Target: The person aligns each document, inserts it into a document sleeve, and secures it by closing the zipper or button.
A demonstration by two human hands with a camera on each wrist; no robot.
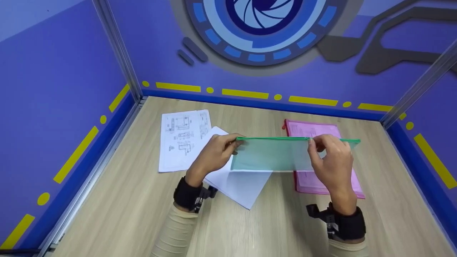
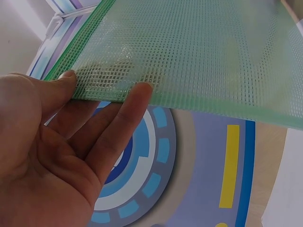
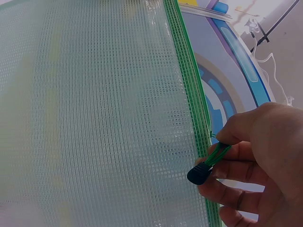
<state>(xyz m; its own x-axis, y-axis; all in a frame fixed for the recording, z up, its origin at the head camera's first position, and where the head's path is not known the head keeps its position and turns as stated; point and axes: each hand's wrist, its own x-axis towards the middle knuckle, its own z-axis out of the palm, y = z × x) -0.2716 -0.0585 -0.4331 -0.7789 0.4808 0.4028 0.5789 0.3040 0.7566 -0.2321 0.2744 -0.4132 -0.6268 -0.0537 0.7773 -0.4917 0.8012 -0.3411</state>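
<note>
A translucent green mesh zipper pouch [image 1: 267,155] is held up off the table, its green zipper edge uppermost. At its left corner my left hand [image 1: 214,153] pinches the zipper end between thumb and fingers; in the left wrist view one finger [image 2: 135,106] extends along the pouch's side. My right hand [image 1: 332,160] is farther right on the zipper edge. The right wrist view shows its thumb and fingers pinching the zipper pull, whose green cord ends in a black tab [image 3: 200,173]. A stretch of zipper continues to the right past that hand.
Below the pouch lie white sheets [image 1: 246,191], partly over a printed sheet of technical drawings [image 1: 182,150] on the left. A pink zipper pouch [image 1: 307,185] with papers inside lies under the right hand. Blue panels [image 1: 214,78] border the wooden table [image 1: 275,221] at the back and sides.
</note>
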